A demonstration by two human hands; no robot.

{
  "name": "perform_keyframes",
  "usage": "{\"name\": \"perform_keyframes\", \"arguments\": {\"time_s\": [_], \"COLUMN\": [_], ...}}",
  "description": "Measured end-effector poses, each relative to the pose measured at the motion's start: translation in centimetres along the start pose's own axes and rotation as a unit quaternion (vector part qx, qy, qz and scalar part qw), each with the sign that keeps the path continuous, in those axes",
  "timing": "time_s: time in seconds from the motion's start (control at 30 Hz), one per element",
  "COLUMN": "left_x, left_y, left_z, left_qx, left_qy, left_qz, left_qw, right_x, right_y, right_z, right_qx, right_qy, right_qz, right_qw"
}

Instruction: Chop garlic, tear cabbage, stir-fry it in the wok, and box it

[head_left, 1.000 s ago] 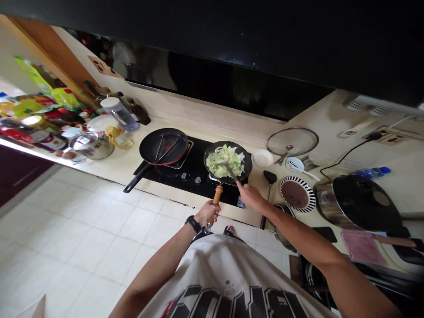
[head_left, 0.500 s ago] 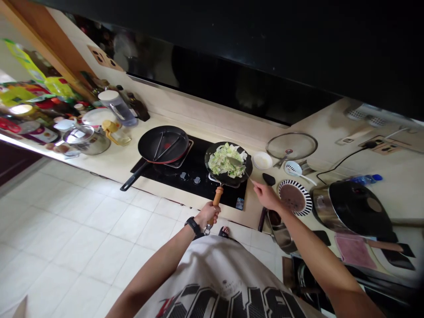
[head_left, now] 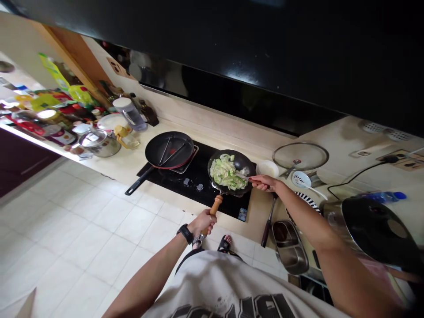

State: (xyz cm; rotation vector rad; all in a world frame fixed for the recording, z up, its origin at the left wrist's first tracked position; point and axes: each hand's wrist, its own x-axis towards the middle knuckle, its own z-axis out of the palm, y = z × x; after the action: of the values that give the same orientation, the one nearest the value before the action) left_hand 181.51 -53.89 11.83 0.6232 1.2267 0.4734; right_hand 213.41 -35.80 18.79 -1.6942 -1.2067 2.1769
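My left hand [head_left: 203,223] is shut around the turned wooden handle [head_left: 215,206] of a black wok [head_left: 232,165], which sits on a black induction hob [head_left: 195,187]. Shredded cabbage [head_left: 225,173] lies in the wok. My right hand [head_left: 264,183] pinches a thin metal spatula [head_left: 242,176] by the wok's right rim, its blade resting among the cabbage. A black frying pan [head_left: 168,150] stands on the hob's left side, with a dark utensil lying inside it.
Along the counter lie a glass lid [head_left: 300,156], a small white bowl [head_left: 267,168] and a black-handled utensil [head_left: 268,221]. A lidded steel pot [head_left: 99,143] and crowded bottles stand at the left. A large black-lidded cooker [head_left: 376,229] sits at the right, and the tiled floor lies below.
My right hand has swung back toward the wok, bringing the spatula blade down among the cabbage. The cabbage has shifted a little. My left hand keeps its hold on the handle.
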Motion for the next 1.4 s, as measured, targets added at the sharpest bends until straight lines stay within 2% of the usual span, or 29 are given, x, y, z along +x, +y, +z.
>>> {"name": "perform_keyframes", "arguments": {"time_s": [0.1, 0.2, 0.27, 0.37, 0.47, 0.57, 0.67, 0.77, 0.9, 0.97, 1.03, 1.1, 1.17, 1.23, 1.3, 1.4], "left_x": [-0.5, -0.8, -1.0, -1.0, -0.9, -0.6, -0.3, 0.0, 0.2, 0.3, 0.4, 0.5, 0.6, 0.7, 0.8, 1.0], "left_y": [1.0, 1.7, 1.8, 1.4, 0.9, 0.6, 0.3, 0.1, -0.3, -0.5, -0.6, -0.8, -0.9, -1.1, -1.2, -1.4], "left_z": [-0.4, -0.2, 0.2, 1.0, 1.8, 2.2, 2.4, 2.3, 2.0, 1.9, 2.0, 2.1, 2.3, 2.5, 2.7, 2.8], "left_qx": [0.000, -0.009, -0.022, -0.037, -0.041, -0.045, -0.053, -0.053, -0.043, -0.039, -0.036, -0.036, -0.039, -0.043, -0.047, -0.050], "left_qy": [0.011, 0.016, 0.015, 0.014, 0.012, 0.007, 0.004, -0.001, 0.000, 0.004, 0.007, 0.009, 0.013, 0.016, 0.017, 0.017], "left_qz": [0.007, 0.007, 0.002, -0.001, 0.001, 0.006, 0.012, 0.017, 0.017, 0.017, 0.021, 0.024, 0.021, 0.017, 0.016, 0.019], "left_qw": [1.000, 1.000, 1.000, 0.999, 0.999, 0.999, 0.999, 0.998, 0.999, 0.999, 0.999, 0.999, 0.999, 0.999, 0.999, 0.998], "right_x": [-0.8, -2.6, -4.1, -6.9, -10.5, -13.3, -13.1, -10.2, -5.2, -3.3, -2.4, -2.9, -5.0, -7.9, -10.1, -9.9], "right_y": [-0.6, 1.3, 3.5, 6.8, 8.8, 9.2, 8.6, 7.2, 4.3, 3.4, 3.4, 4.3, 5.3, 5.8, 5.5, 4.2], "right_z": [1.3, 4.6, 7.3, 10.3, 11.9, 12.8, 13.6, 13.2, 11.5, 11.8, 12.9, 13.8, 13.4, 11.6, 9.1, 7.0], "right_qx": [-0.029, -0.156, -0.281, -0.456, -0.573, -0.648, -0.692, -0.690, -0.609, -0.575, -0.576, -0.598, -0.613, -0.603, -0.566, -0.482], "right_qy": [-0.013, 0.042, 0.111, 0.208, 0.245, 0.239, 0.211, 0.221, 0.291, 0.295, 0.271, 0.242, 0.222, 0.224, 0.260, 0.318], "right_qz": [-0.027, -0.085, -0.142, -0.219, -0.207, -0.153, -0.106, -0.084, -0.120, -0.133, -0.131, -0.128, -0.136, -0.146, -0.148, -0.127], "right_qw": [0.999, 0.983, 0.943, 0.837, 0.754, 0.707, 0.682, 0.684, 0.728, 0.751, 0.760, 0.753, 0.746, 0.751, 0.768, 0.807]}}
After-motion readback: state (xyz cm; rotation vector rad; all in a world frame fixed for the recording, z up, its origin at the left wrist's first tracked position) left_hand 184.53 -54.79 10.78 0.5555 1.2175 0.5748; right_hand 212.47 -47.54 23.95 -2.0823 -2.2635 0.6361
